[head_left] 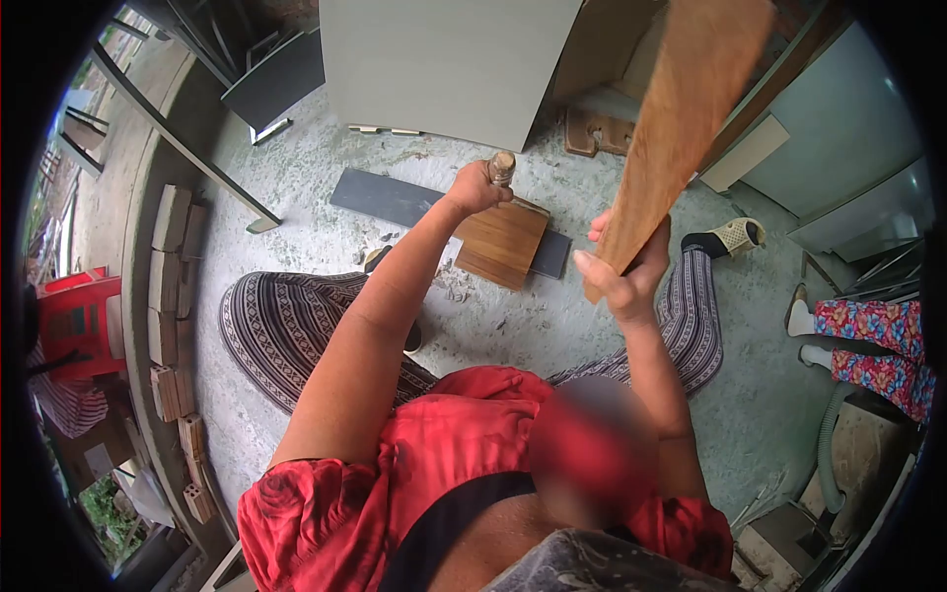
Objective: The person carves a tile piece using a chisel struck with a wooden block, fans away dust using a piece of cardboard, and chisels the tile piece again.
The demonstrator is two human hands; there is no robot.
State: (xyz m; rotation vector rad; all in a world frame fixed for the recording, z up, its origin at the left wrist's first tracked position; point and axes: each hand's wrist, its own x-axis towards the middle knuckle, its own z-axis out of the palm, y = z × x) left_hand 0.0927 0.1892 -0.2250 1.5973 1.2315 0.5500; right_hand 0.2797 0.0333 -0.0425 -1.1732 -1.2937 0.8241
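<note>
My left hand [475, 187] is closed around the handle of a tool [502, 168], held upright over the back edge of a square brown wooden board [500, 244]. The tool's lower end is hard to make out. That board lies across a long dark grey plank [390, 200] on the floor. On the right, my right hand [631, 276] grips the near end of a long brown wooden plank [681, 123], which is raised and slants up toward the top of the view.
Concrete floor [266, 375] surrounds my spread legs. A large pale panel [444, 59] stands ahead. Bricks [170, 281] line the left edge, near a red chair [79, 326]. Another person's legs in floral trousers [873, 331] are at the right, near a hose [829, 464].
</note>
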